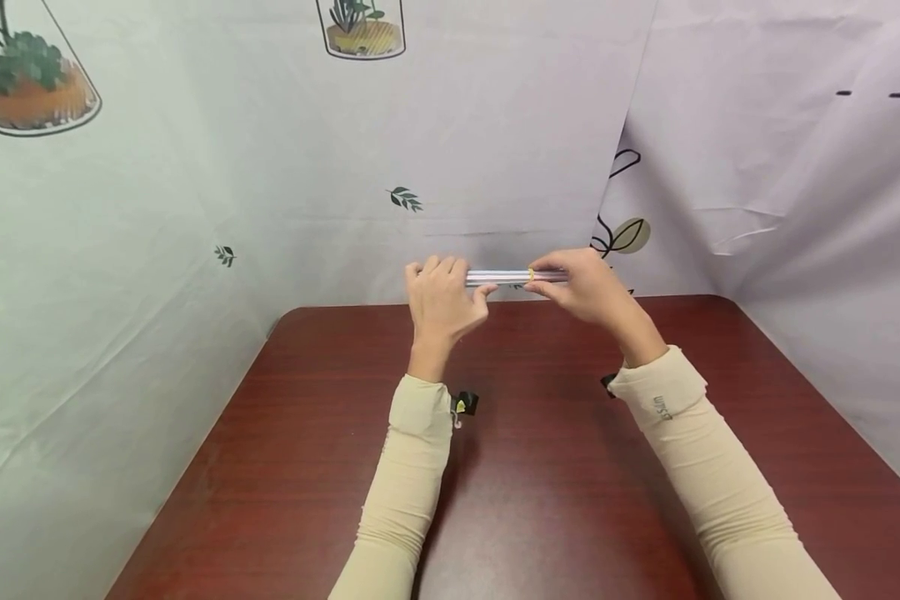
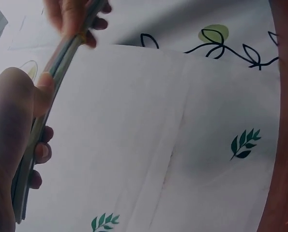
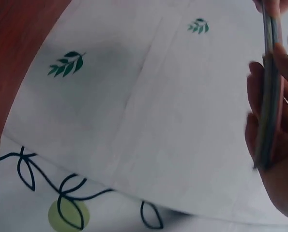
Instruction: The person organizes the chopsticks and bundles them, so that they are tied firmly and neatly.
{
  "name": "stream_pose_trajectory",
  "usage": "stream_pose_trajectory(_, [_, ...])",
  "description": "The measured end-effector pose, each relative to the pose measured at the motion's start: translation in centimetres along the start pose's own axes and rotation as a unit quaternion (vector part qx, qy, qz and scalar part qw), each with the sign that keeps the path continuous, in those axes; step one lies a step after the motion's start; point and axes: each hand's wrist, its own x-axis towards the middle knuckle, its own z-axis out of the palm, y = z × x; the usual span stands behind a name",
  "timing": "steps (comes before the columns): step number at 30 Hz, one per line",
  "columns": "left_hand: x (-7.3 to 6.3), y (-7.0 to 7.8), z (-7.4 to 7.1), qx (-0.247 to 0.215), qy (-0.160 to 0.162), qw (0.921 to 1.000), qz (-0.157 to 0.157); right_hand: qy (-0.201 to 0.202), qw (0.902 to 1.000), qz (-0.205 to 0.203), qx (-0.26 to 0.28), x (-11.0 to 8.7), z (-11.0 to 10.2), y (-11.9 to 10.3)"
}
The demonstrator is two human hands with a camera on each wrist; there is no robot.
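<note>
A bundle of slim, straight, pale sticks (image 1: 495, 278) is held level above the table's far edge. Around it, at the right fingertips, runs a thin yellow band (image 1: 531, 275). My left hand (image 1: 442, 296) grips the bundle's left part, fingers wrapped behind and thumb along the near side. With thumb and fingers, my right hand (image 1: 588, 285) pinches the right part at the band. In the left wrist view the sticks (image 2: 61, 72) run on past the left palm to a free end. The right wrist view shows the other end of the sticks (image 3: 268, 121), blurred, inside the right hand.
Below the hands spreads a dark red-brown table (image 1: 525, 467). White cloth (image 1: 495, 133) printed with leaves and plant jars hangs behind it and at both sides. Small black wrist devices sit under the cuffs, one by the left sleeve (image 1: 420, 408).
</note>
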Motion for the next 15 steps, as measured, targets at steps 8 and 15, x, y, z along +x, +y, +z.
stream_pose_trajectory(8, [-0.2,0.8,0.1,-0.014,0.011,0.9997,0.017,0.004,0.9973,-0.028,-0.067,0.2,0.9,-1.2])
stream_pose_trajectory(15, [-0.1,0.1,-0.1,-0.009,-0.009,0.9999,0.005,0.051,0.9932,-0.044,-0.094,-0.7,0.1,0.0])
